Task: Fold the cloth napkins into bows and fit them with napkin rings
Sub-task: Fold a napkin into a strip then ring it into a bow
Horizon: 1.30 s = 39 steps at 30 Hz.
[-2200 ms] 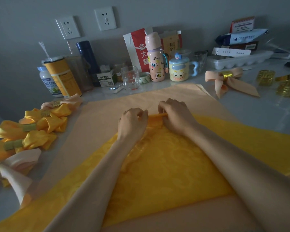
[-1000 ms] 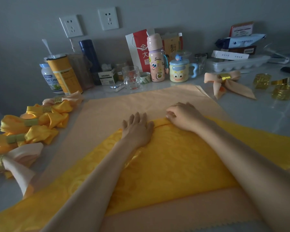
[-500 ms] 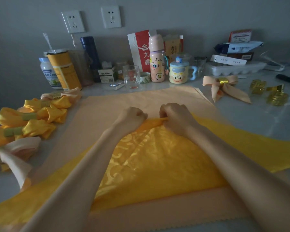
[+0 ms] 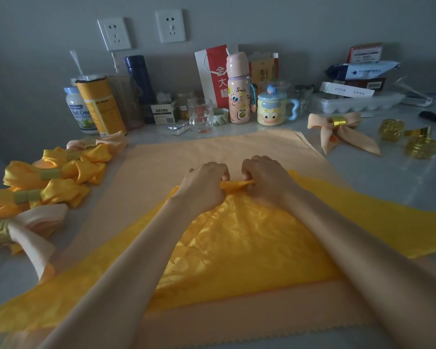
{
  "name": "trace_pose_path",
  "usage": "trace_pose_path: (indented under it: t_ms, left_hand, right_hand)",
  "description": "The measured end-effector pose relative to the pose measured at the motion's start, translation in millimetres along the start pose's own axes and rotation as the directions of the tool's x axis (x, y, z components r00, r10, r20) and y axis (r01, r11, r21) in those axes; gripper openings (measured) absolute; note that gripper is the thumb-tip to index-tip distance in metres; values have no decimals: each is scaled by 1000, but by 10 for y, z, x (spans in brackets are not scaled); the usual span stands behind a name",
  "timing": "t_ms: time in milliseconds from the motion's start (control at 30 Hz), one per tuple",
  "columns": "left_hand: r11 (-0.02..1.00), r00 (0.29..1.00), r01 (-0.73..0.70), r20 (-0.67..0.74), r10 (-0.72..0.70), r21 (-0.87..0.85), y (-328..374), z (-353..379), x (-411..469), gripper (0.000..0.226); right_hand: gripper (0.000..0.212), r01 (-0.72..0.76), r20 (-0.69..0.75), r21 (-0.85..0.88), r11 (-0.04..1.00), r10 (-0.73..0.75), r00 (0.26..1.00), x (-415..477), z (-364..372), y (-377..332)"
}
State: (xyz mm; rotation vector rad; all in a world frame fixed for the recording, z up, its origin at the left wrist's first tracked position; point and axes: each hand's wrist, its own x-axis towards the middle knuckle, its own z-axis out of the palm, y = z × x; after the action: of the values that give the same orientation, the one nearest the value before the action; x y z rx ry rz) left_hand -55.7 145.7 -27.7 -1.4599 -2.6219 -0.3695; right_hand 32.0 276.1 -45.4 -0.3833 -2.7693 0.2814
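Observation:
A yellow patterned napkin [image 4: 239, 243] lies spread as a triangle on top of a peach napkin [image 4: 212, 152]. Its far corner is rolled into a narrow fold. My left hand [image 4: 204, 187] and my right hand [image 4: 264, 180] sit side by side on that fold, fingers curled round it, pinching the rolled edge. A finished peach bow with a gold ring [image 4: 337, 129] lies at the right. Loose gold napkin rings [image 4: 413, 141] sit beyond it.
Several finished yellow and peach bows [image 4: 48, 182] are piled at the left. Along the wall stand a yellow canister [image 4: 100, 104], a glass mug [image 4: 200, 114], a pink bottle [image 4: 238, 89], a cartoon mug [image 4: 272, 109] and an egg tray [image 4: 355, 102].
One second ago my left hand lay flat on the yellow napkin; now it is curled on the rolled edge beside my right hand. The fold is slightly thicker.

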Motion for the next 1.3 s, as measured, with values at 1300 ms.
trace_pose_path:
  t_ms: [1300]
  left_hand:
    - [986, 938, 162, 314, -145, -30, -59, 199, -107, 54]
  right_hand:
    - [55, -202, 311, -96, 975, 222, 924, -212, -26, 173]
